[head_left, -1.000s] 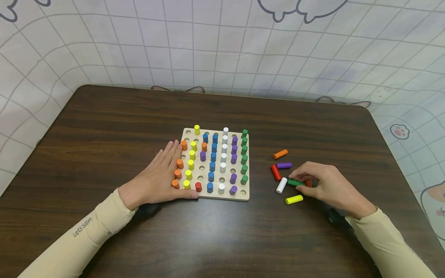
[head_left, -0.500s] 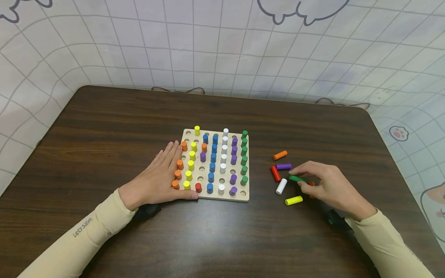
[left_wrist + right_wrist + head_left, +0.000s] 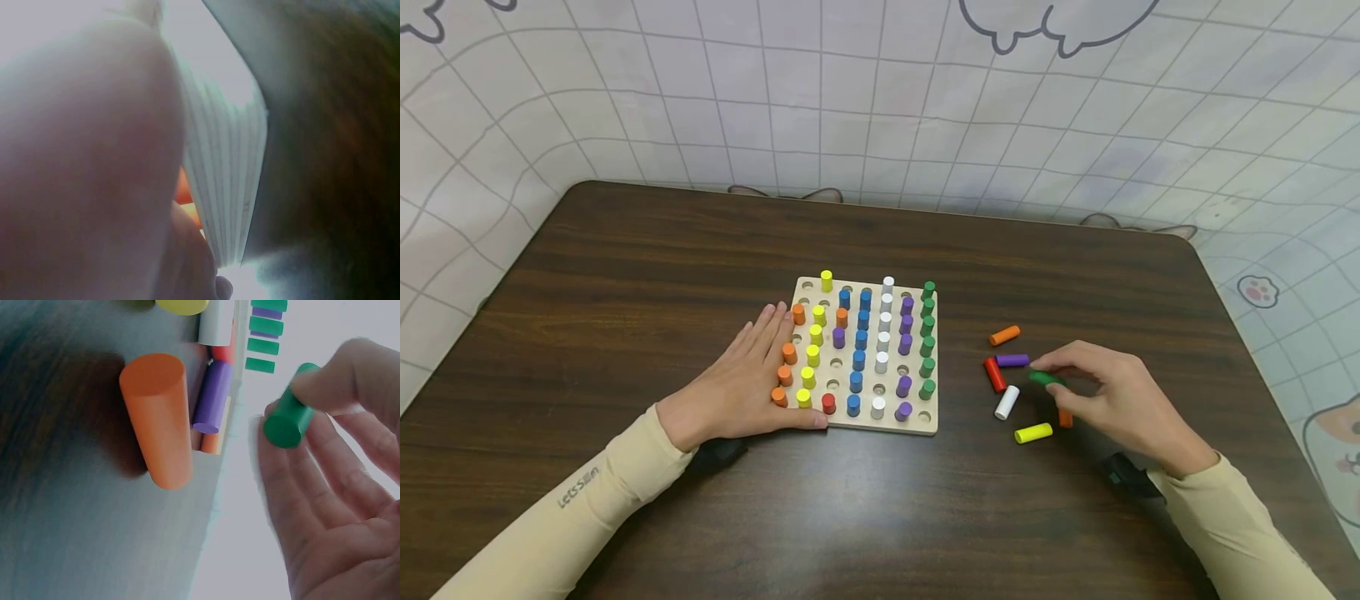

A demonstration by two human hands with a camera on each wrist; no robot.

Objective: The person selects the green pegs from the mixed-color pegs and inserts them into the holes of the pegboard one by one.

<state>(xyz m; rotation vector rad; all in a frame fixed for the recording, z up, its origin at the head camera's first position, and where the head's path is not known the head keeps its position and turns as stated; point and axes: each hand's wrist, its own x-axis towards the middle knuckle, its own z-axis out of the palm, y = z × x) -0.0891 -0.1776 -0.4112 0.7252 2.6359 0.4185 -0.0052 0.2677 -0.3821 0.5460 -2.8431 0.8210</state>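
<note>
My left hand lies with straight fingers along the left edge of a light wooden pegboard, its thumb against the front edge. Rows of colored pegs stand upright in the board, several holes bare. Off to the right, my right hand pinches a green peg between thumb and fingertips, raised above the table. Below that hand lies an orange peg, partly covered in the head view. Close by on the table are a yellow peg, a white peg, a red peg and a purple peg.
Another orange peg lies farther back on the dark wooden table. A grid-patterned cloth hangs behind the table's far edge. In the left wrist view, the board's layered side shows beside blurred skin.
The right hand has taken the green peg between thumb and fingers and lifted it off the table, uncovering more of the orange peg beneath. The left hand has stayed on the board.
</note>
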